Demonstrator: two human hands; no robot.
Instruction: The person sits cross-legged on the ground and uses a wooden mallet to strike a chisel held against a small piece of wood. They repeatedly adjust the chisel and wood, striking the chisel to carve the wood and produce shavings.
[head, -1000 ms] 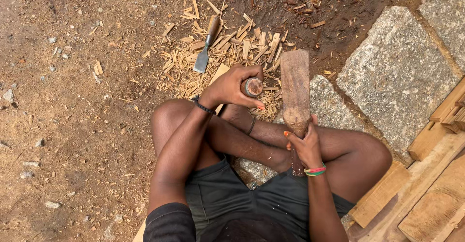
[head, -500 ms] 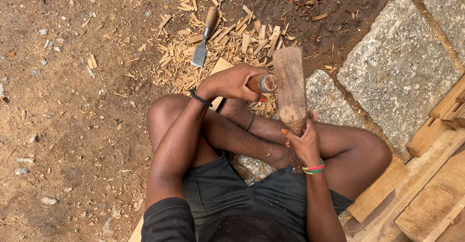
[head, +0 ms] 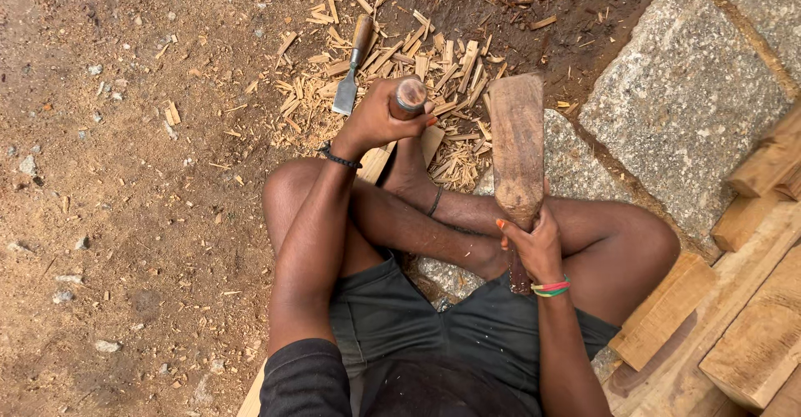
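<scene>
A: Left hand (head: pixel 380 117) wrapped tight round a chisel (head: pixel 409 97), butt end up, ringed with a metal band. Blade hidden under the fist, so no telling where the edge bites. Probably gripped upright to present the butt for a blow.

B: Right hand (head: pixel 534 246) closed on the handle of a mallet (head: pixel 517 154), broad flat wooden head raised, just beside the chisel butt, not touching. Coloured bands at that wrist, a dark one at the left.

A: Pale plank (head: pixel 380 163) showing under the left wrist, running back beneath the crossed legs. Likely pinned there by body weight.

B: Second chisel (head: pixel 354 65) lying loose on the chips (head: pixel 392 75), near the left hand, handle pointing away. Kept within reach, at a guess.

A: Stone blocks (head: pixel 684 92) and stacked timber (head: pixel 751 317) off to the right, well apart from both hands.
</scene>
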